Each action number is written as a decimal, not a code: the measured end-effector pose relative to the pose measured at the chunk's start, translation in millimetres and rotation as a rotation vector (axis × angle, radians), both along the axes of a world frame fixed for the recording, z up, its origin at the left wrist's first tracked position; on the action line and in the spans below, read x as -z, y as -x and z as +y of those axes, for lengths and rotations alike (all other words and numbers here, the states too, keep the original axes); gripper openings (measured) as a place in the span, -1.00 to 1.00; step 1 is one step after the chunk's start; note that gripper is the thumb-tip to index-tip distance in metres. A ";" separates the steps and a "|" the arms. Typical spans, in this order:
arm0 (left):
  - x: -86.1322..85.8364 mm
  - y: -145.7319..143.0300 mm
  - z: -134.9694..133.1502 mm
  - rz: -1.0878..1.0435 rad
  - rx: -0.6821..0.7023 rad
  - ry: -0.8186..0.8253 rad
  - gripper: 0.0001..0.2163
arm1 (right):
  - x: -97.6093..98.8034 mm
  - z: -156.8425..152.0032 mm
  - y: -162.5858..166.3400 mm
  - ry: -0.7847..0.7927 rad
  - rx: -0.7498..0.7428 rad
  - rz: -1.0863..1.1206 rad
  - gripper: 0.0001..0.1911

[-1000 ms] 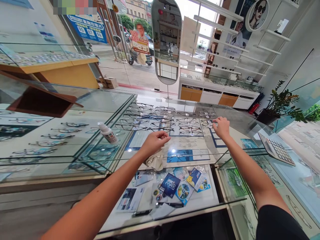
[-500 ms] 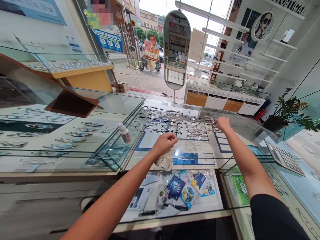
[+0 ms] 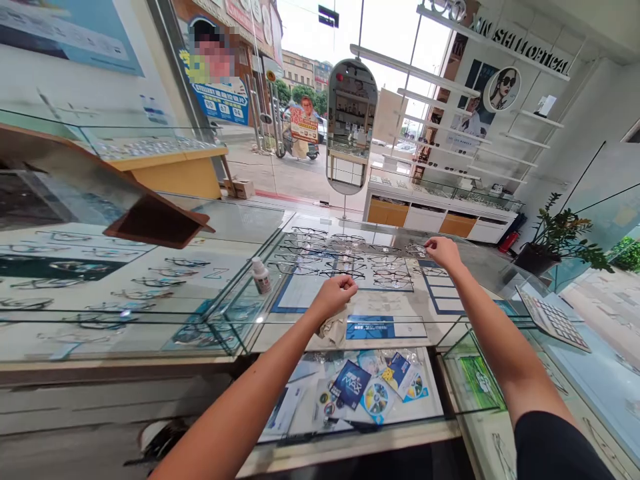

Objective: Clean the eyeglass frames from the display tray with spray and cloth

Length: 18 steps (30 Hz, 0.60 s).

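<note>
While my right hand (image 3: 443, 253) reaches across the glass counter (image 3: 371, 303), its thumb and fingertips are drawn narrow at the right end of the far-right glasses (image 3: 416, 250); whether I pinch the frame or only touch it, I cannot tell. That pair lies at the right end of the rows, on the far part of the glass. My left hand (image 3: 339, 295) is nearer, fingers curled narrow just on the near side of the dark glasses (image 3: 343, 274), and I cannot tell whether they hold anything. A crumpled cloth (image 3: 334, 330) shows below that wrist.

If my right fingertips press unevenly, the light frame could skid on the smooth glass or twist out of line. If my left knuckles drift farther, they could knock the dark glasses into the pairs close behind. A careless leftward sweep could tip the bottle (image 3: 261, 277).
</note>
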<state>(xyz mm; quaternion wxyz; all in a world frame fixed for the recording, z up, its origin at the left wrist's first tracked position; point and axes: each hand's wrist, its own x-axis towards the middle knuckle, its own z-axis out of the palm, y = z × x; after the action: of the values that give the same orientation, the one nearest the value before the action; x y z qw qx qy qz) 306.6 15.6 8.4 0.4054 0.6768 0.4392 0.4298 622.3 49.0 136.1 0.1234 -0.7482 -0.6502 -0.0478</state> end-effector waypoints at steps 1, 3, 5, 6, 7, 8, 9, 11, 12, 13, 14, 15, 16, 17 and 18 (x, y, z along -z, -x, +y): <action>-0.2 -0.8 -0.4 -0.003 0.002 -0.003 -0.77 | -0.3 -8.5 8.4 -0.013 -0.029 0.040 -0.66; -1.0 -2.0 -1.7 -0.012 0.013 -0.006 -0.77 | 5.8 -26.5 29.2 -0.048 -0.120 0.173 -0.68; -2.1 -2.4 -2.9 -0.021 0.026 -0.006 -0.76 | 19.0 -44.6 53.2 -0.125 -0.275 0.456 -0.73; -2.6 -2.1 -3.4 -0.027 0.031 -0.006 -0.75 | 27.3 -53.1 65.5 -0.153 -0.351 0.589 -0.75; -3.0 -1.6 -3.6 -0.033 0.038 -0.005 -0.74 | 35.8 -61.0 77.4 -0.174 -0.413 0.696 -0.76; -3.3 -0.7 -3.8 -0.039 0.044 -0.004 -0.73 | 44.3 -68.1 88.4 -0.187 -0.465 0.765 -0.78; -3.6 0.2 -4.0 -0.041 0.049 -0.002 -0.72 | 52.2 -74.3 98.3 -0.207 -0.502 0.804 -0.80; -4.6 2.3 -4.6 -0.040 0.072 0.012 -0.70 | 66.0 -83.8 113.3 -0.251 -0.547 0.809 -0.82; -5.4 3.2 -5.3 -0.044 0.087 0.023 -0.69 | 71.7 -87.2 118.3 -0.273 -0.559 0.785 -0.81; -6.6 3.8 -6.2 -0.056 0.100 0.032 -0.68 | 76.6 -89.7 121.7 -0.289 -0.568 0.751 -0.79; -8.2 4.3 -7.4 -0.077 0.111 0.034 -0.68 | 80.9 -91.5 123.6 -0.298 -0.575 0.712 -0.77; -10.2 4.5 -8.9 -0.103 0.118 0.031 -0.67 | 84.5 -92.9 124.3 -0.302 -0.582 0.677 -0.76; -12.4 4.6 -10.4 -0.129 0.120 0.024 -0.66 | 87.4 -93.9 124.1 -0.300 -0.590 0.650 -0.74; -14.6 4.7 -12.1 -0.151 0.120 0.018 -0.65 | 89.7 -94.9 123.4 -0.295 -0.599 0.635 -0.72; -16.7 4.7 -13.6 -0.167 0.123 0.020 -0.64 | 91.4 -96.0 122.5 -0.290 -0.609 0.630 -0.71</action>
<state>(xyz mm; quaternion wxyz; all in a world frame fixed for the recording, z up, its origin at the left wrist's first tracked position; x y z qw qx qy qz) 301.9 1.9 25.2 0.4730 0.6602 0.3656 0.4548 499.7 -47.0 44.7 0.4268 -0.4763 -0.7577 0.1299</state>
